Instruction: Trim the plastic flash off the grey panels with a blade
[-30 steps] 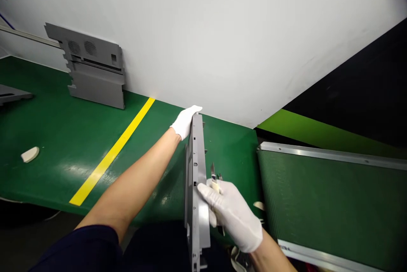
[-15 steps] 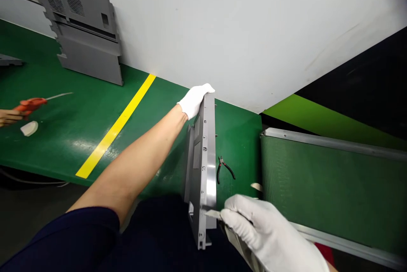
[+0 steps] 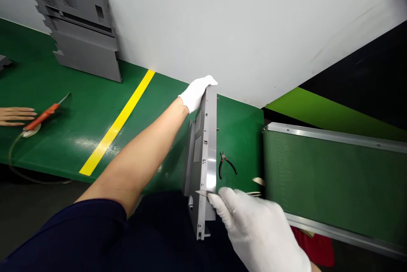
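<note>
A grey plastic panel point(image 3: 204, 149) stands on its long edge in front of me, its narrow side facing up. My left hand point(image 3: 197, 93), in a white glove, grips the panel's far top end. In a white glove too, my right hand point(image 3: 251, 221) is closed around a knife, most of which its fingers hide. The pointed knife blade point(image 3: 202, 193) lies across the panel's narrow edge at the near half; whether it touches I cannot tell. Just right of the panel, a pair of cutting pliers point(image 3: 224, 162) with black handles lies on the green table.
A yellow stripe point(image 3: 117, 121) crosses the green table point(image 3: 165, 94). Left of it, another person's hand point(image 3: 15, 115) is beside an orange-handled tool point(image 3: 43, 117) with a cable. A second grey panel point(image 3: 82, 30) leans on the wall. A conveyor belt point(image 3: 333, 183) adjoins at right.
My right hand has moved the knife away from me along the panel edge. The other person's hand has let go of the orange tool, which now lies on the table.
</note>
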The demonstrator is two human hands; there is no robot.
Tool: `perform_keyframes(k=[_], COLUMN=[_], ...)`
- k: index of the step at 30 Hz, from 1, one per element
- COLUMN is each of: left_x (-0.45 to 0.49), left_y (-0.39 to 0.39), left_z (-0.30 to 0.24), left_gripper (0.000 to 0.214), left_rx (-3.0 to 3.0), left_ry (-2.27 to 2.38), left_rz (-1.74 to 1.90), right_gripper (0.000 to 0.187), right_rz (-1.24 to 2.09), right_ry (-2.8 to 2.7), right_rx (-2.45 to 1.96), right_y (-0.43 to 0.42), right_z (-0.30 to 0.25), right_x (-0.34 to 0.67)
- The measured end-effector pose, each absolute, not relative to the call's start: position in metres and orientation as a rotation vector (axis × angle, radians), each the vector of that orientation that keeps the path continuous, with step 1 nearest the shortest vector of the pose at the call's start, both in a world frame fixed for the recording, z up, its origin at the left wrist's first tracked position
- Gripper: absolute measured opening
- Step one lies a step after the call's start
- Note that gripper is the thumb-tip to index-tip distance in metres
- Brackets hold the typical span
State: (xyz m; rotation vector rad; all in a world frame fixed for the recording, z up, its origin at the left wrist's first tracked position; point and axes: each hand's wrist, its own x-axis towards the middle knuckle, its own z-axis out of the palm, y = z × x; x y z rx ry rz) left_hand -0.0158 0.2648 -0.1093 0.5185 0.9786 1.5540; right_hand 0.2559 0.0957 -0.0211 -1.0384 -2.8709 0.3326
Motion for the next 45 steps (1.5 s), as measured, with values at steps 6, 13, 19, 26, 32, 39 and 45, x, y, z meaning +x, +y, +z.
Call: perform_keyframes(k=[6,13,19,26,32,39,45], left_x=[-0.017,-0.017,-0.019,-0.019,-0.021,-0.021,-0.021], left_y=[0.263,0.26,0.261,0.26,0.26,0.262,0.261], left_z=[-0.109,-0.108,-0.11,-0.107,-0.107,-0.108,-0.107], left_gripper=[0.023,0.025,0.024,0.02,0.02,0.021,0.021], left_rx=[0.482,0.459,0.495,0.555,0.592,0.581,0.594], left_ry=[0.99,0.979,0.972,0.982,0.973,1.001,1.013], left_rz=[1.567,1.583,1.564,1.547,1.541,1.536,1.532], right_gripper=[0.056,0.05,0.038,0.036,0.036,0.034,0.036], right_rz=[0.144,0.039,-0.131,-0.204,-0.224,-0.113,0.06], right_ry=[-2.938,-3.054,-3.11,-3.135,-3.19,-3.211,-3.214], right_rx=[-1.003,-0.908,-0.726,-0.638,-0.606,-0.585,-0.574], right_y=[0.099,0.099,0.101,0.101,0.102,0.103,0.099], right_z=[-0.018,-0.011,-0.007,-0.004,-0.005,-0.003,-0.007], right_x=[0.256,0.258,0.26,0.26,0.26,0.264,0.266])
